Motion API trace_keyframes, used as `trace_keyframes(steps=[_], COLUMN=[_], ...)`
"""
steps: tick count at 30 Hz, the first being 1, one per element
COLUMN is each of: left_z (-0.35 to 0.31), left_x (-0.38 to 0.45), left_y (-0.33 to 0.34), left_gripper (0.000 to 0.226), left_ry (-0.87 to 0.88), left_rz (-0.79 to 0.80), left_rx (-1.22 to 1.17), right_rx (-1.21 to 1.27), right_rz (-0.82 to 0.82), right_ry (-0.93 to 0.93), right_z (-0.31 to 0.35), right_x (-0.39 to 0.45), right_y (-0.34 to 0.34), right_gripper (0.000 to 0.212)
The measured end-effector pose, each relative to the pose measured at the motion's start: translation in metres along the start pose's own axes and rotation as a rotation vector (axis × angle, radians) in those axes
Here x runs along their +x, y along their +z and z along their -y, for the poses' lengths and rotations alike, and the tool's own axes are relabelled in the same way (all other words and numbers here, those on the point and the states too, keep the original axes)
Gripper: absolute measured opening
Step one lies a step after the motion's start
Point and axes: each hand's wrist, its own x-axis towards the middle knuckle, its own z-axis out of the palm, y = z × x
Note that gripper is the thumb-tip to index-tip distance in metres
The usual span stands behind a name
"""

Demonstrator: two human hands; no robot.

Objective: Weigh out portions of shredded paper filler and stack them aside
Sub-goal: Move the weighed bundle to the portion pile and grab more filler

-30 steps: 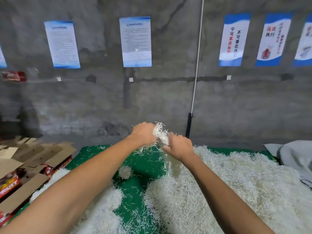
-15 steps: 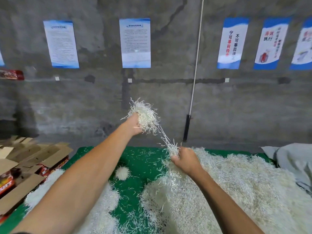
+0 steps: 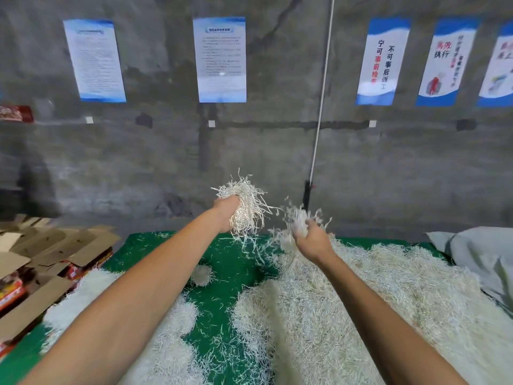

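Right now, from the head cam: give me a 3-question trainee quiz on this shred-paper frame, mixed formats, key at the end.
1. True or false: the left hand grips a clump of shredded paper raised above the green table cover.
2. Multiple choice: where does the big heap of shredded paper lie? A) on the person's right of the cover, B) on the flattened cardboard, C) on the grey cloth.
3. Fill in: the right hand holds a smaller ___ of shreds.

Key: 1 true; 2 A; 3 tuft.
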Motion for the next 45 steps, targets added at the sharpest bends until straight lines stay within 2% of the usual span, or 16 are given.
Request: trace_keyframes(steps=[5, 8, 10, 14, 17, 20, 22, 24, 29, 32, 35, 37, 38, 41, 42, 45], left_z=[0.009, 0.022, 0.027, 0.04, 0.059, 0.076, 0.078, 0.08, 0.095, 0.093, 0.083, 0.09, 0.092, 0.097, 0.092, 0.09], left_x=[-0.019, -0.042, -0.055, -0.07, -0.076, -0.075, -0.078, -0.079, -0.09, -0.092, -0.09, -0.095, -0.102, -0.11, -0.109, -0.101], left_y=[0.021, 0.033, 0.031, 0.009, -0.004, -0.017, -0.022, -0.025, -0.023, -0.033, -0.047, -0.044, -0.039, -0.037, -0.042, -0.05], left_gripper=[0.063, 0.02, 0.014, 0.048, 0.036, 0.062, 0.08, 0.068, 0.058, 0.065, 0.064, 0.044, 0.033, 0.062, 0.057, 0.054], left_ry=[0.06, -0.011, -0.101, -0.182, -0.084, -0.101, -0.199, -0.233, -0.294, -0.261, -0.257, -0.214, -0.233, -0.301, -0.272, -0.2], left_rz=[0.165, 0.357, 0.458, 0.667, 0.484, 0.428, 0.528, 0.471, 0.486, 0.512, 0.351, 0.409, 0.458, 0.533, 0.501, 0.422], left_rx=[0.017, -0.133, -0.332, -0.607, -0.35, -0.27, -0.365, -0.472, -0.532, -0.672, -0.817, -0.78, -0.736, -0.725, -0.738, -0.872], right_rx=[0.446, 0.371, 0.188, -0.043, -0.1, -0.061, -0.084, -0.003, 0.389, 0.243, 0.175, 0.214, 0.243, 0.267, 0.221, 0.162], right_rz=[0.157, 0.073, -0.068, -0.211, -0.262, -0.197, -0.048, 0.059, -0.038, -0.071, -0.042, -0.044, -0.076, -0.107, -0.097, -0.034], right_ry=[-0.1, -0.161, -0.232, -0.206, -0.113, -0.217, -0.419, -0.565, -0.291, -0.419, -0.586, -0.674, -0.667, -0.505, -0.498, -0.628], right_z=[0.029, 0.053, 0.056, 0.041, 0.023, 0.027, 0.041, 0.054, 0.082, 0.078, 0.072, 0.08, 0.087, 0.091, 0.085, 0.073], right_x=[-0.026, -0.036, -0.037, -0.03, -0.024, -0.038, -0.056, -0.073, -0.079, -0.077, -0.086, -0.098, -0.101, -0.094, -0.093, -0.108], right_y=[0.031, 0.05, 0.053, 0.041, 0.03, 0.038, 0.054, 0.07, 0.09, 0.09, 0.097, 0.109, 0.113, 0.104, 0.098, 0.099], right_gripper=[0.07, 0.105, 0.091, 0.045, 0.017, 0.02, 0.027, 0.032, 0.044, 0.032, 0.028, 0.024, 0.02, 0.03, 0.033, 0.037])
